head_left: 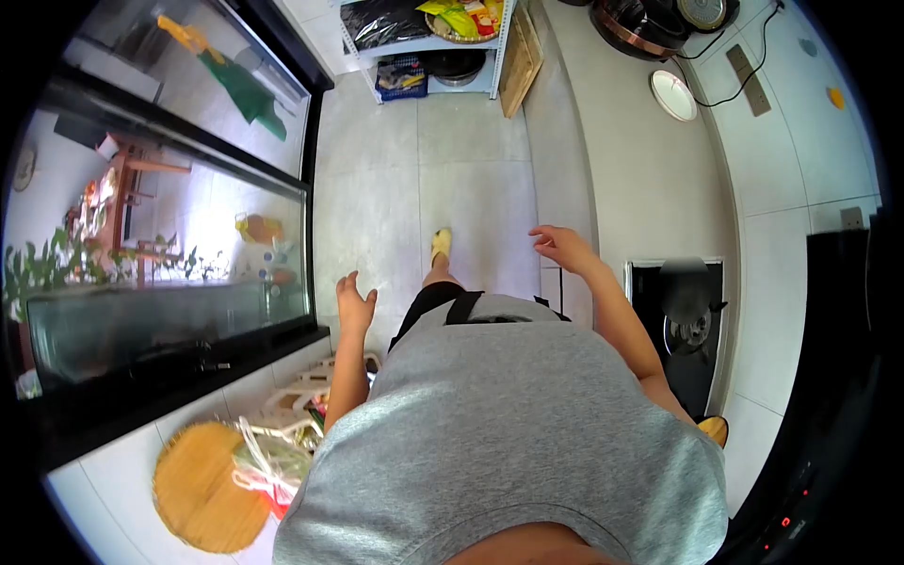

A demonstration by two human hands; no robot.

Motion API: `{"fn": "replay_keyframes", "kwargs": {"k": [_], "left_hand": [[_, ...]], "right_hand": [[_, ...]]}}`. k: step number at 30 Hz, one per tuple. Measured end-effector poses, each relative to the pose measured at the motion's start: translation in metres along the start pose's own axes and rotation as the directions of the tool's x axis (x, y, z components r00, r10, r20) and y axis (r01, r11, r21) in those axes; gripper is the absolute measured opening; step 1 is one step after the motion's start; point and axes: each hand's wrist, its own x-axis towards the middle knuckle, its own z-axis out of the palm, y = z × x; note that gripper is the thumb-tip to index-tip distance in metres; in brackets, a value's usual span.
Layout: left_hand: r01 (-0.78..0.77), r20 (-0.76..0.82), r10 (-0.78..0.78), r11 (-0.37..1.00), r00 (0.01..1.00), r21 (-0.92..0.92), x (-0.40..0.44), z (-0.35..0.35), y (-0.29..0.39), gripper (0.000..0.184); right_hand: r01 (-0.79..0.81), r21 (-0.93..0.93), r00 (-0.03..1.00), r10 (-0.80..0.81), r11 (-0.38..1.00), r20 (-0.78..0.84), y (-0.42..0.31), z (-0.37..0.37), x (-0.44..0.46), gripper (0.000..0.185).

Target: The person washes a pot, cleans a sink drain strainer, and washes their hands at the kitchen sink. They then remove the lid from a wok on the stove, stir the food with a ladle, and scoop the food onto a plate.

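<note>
My left hand [355,302] hangs over the tiled floor [377,207], in front of the glass window, with its fingers apart and nothing in it. Further right, my right hand [562,247] is held near the edge of the counter [621,160], its fingers spread and holding nothing. Neither hand touches anything. Between them, a foot in a yellow slipper [441,243] is on the floor.
A shelf rack [386,47] with bags and a blue basket [401,79] stands ahead, beside a wooden board [521,71]. On the right counter are a white plate [673,95] and a stove [687,377]. A round woven tray [202,490] lies at lower left.
</note>
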Motion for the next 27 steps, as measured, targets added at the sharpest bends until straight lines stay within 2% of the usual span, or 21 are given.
{"fn": "replay_keyframes", "kwargs": {"k": [3, 5, 6, 8, 9, 15, 17, 18, 20, 21, 22, 24, 25, 26, 27], "left_hand": [[-0.022, 0.036, 0.021, 0.999, 0.999, 0.036, 0.073, -0.003, 0.013, 0.059], [-0.069, 0.042, 0.068, 0.997, 0.997, 0.025, 0.140, -0.008, 0.031, 0.058], [-0.085, 0.049, 0.084, 0.996, 0.995, 0.009, 0.172, -0.011, 0.042, 0.056], [-0.154, 0.071, 0.156, 0.988, 0.985, -0.023, 0.230, -0.027, 0.079, 0.054], [-0.172, 0.069, 0.177, 0.983, 0.982, -0.066, 0.259, -0.032, 0.099, 0.052], [-0.420, 0.209, 0.420, 0.906, 0.883, -0.043, 0.389, -0.025, 0.189, 0.041], [-0.493, 0.218, 0.491, 0.869, 0.844, -0.049, 0.420, -0.013, 0.203, 0.038], [-0.512, 0.228, 0.508, 0.858, 0.830, -0.048, 0.433, -0.003, 0.206, 0.038], [-0.535, 0.270, 0.537, 0.840, 0.799, -0.088, 0.452, 0.015, 0.216, 0.036], [-0.522, 0.287, 0.528, 0.846, 0.799, -0.105, 0.456, 0.020, 0.224, 0.034], [-0.518, 0.297, 0.523, 0.849, 0.799, -0.102, 0.457, 0.025, 0.224, 0.034], [-0.688, 0.279, 0.659, 0.726, 0.699, 0.011, 0.469, 0.036, 0.229, 0.034], [-0.636, 0.319, 0.601, 0.772, 0.733, 0.006, 0.471, 0.037, 0.240, 0.033], [-0.581, 0.358, 0.540, 0.814, 0.762, 0.008, 0.472, 0.036, 0.248, 0.033], [-0.563, 0.387, 0.524, 0.827, 0.759, -0.014, 0.480, 0.040, 0.248, 0.033]], "right_hand": [[0.024, 0.040, 0.999, -0.023, 0.999, -0.042, 0.017, -0.010, 0.046, 0.032], [-0.055, 0.018, 0.997, 0.056, 0.998, -0.060, 0.022, -0.024, 0.072, 0.032], [-0.072, 0.037, 0.992, 0.076, 0.997, -0.104, 0.018, -0.034, 0.079, 0.032], [-0.237, 0.111, 0.968, 0.244, 0.965, -0.054, 0.006, -0.055, 0.088, 0.031], [-0.251, 0.140, 0.959, 0.266, 0.958, -0.100, 0.006, -0.065, 0.097, 0.031], [-0.168, 0.397, 0.906, 0.300, 0.902, -0.299, 0.054, -0.111, 0.140, 0.029], [-0.286, 0.598, 0.880, 0.452, 0.748, -0.145, 0.064, -0.138, 0.151, 0.034], [-0.279, 0.611, 0.873, 0.461, 0.740, -0.159, 0.073, -0.153, 0.157, 0.034], [-0.153, 0.873, 0.820, 0.552, 0.463, -0.150, 0.096, -0.192, 0.172, 0.040], [-0.028, 0.933, 0.774, 0.599, 0.358, -0.207, 0.111, -0.215, 0.183, 0.042], [0.072, 0.953, 0.728, 0.638, 0.293, -0.251, 0.130, -0.240, 0.195, 0.041], [0.305, 0.940, 0.647, 0.691, 0.152, -0.322, 0.195, -0.293, 0.224, 0.040], [0.423, 0.904, 0.617, 0.710, 0.066, -0.340, 0.234, -0.314, 0.236, 0.040], [0.430, 0.901, 0.618, 0.710, 0.052, -0.336, 0.253, -0.338, 0.242, 0.040], [0.520, 0.852, 0.483, 0.805, 0.053, -0.345, 0.270, -0.359, 0.249, 0.039]]}}
